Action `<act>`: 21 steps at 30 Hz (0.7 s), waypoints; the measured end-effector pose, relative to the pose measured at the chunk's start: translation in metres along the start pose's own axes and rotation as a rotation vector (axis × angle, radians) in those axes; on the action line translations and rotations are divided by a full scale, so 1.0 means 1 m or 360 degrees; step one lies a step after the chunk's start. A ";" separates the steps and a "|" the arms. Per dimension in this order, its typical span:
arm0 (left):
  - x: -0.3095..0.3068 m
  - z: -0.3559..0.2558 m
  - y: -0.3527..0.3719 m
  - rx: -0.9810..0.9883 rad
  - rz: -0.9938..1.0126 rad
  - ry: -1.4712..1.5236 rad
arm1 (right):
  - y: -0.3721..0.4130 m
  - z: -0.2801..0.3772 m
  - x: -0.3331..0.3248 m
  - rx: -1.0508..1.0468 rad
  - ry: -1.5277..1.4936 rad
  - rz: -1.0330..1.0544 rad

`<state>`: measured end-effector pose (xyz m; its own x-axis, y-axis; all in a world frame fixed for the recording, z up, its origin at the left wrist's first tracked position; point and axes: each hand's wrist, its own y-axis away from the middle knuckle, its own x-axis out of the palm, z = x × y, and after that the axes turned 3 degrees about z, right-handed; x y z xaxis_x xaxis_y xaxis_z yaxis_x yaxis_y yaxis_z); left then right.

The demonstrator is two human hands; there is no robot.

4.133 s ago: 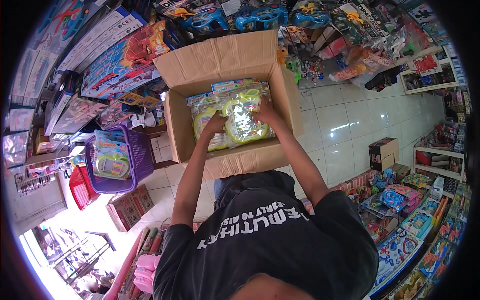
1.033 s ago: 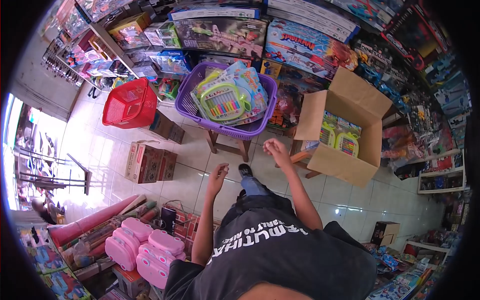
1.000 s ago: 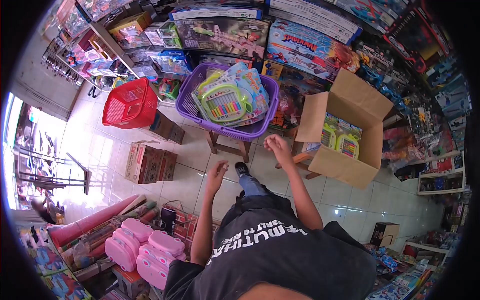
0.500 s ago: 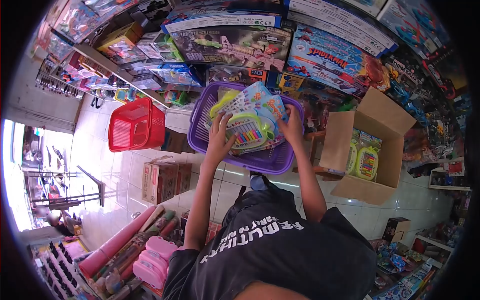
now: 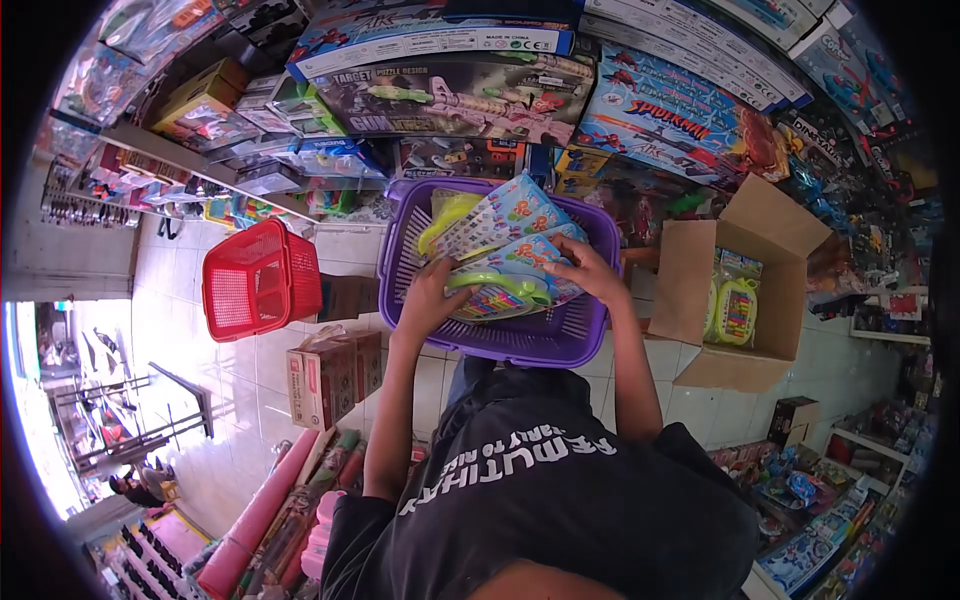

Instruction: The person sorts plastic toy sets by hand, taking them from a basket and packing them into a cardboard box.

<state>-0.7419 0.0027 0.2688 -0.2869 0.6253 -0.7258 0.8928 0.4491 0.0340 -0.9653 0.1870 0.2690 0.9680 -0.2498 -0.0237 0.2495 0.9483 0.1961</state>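
Note:
A purple plastic basket (image 5: 390,290) sits in front of me, holding several flat toy packs. Between my hands is a toy pack (image 5: 492,297) with a green-rimmed, colourful-keyed toy and a blue printed card. My left hand (image 5: 430,298) grips its left edge, fingers bent behind it. With thumb and fingers, my right hand (image 5: 588,272) holds the upper right of the blue card. Behind it, another blue card pack (image 5: 500,212) leans in the basket. A second green toy (image 5: 452,218) shows at the basket's back left.
To the right stands an open cardboard box (image 5: 683,285) with more green toys (image 5: 735,308) inside. A red basket (image 5: 235,322) and a closed carton (image 5: 325,378) are on the left. Boxed toys, including a Spiderman box (image 5: 680,115), line the shelf ahead. Rolled sheets (image 5: 265,520) lie at lower left.
The held toy pack has tilted, its face now turned more upward and foreshortened. My left hand has moved slightly down, the right slightly right and down. The whole view has shifted a little.

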 end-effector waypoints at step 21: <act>0.001 0.052 -0.027 0.0637 0.0156 -0.0273 | -0.056 0.034 0.043 -0.0298 0.0736 -0.0957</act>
<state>-0.7480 -0.0415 0.2313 -0.1625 0.5224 -0.8371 0.9867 0.0894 -0.1358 -0.9382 0.1161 0.2905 0.5677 -0.6631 -0.4879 0.6951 0.7036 -0.1474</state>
